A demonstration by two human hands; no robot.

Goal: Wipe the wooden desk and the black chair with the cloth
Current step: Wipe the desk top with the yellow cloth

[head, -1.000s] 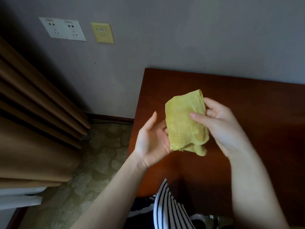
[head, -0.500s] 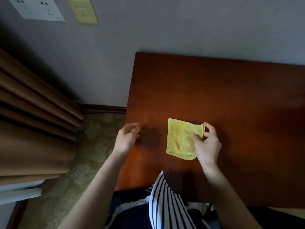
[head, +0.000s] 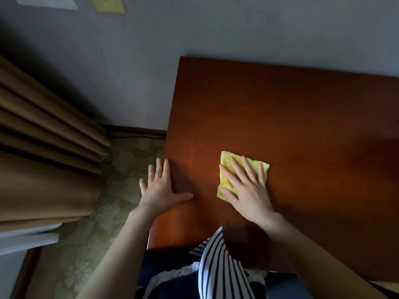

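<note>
The right hand [head: 248, 188] presses the folded yellow cloth [head: 228, 167] flat on the wooden desk [head: 280, 117], fingers straight; the left hand [head: 160, 188] rests open at the desk's edge. Wiping looks barely begun; the chair is unseen.

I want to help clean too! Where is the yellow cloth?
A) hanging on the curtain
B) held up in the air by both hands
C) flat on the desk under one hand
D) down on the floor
C: the yellow cloth lies flat on the wooden desk, with the right hand spread on top of it.
</note>
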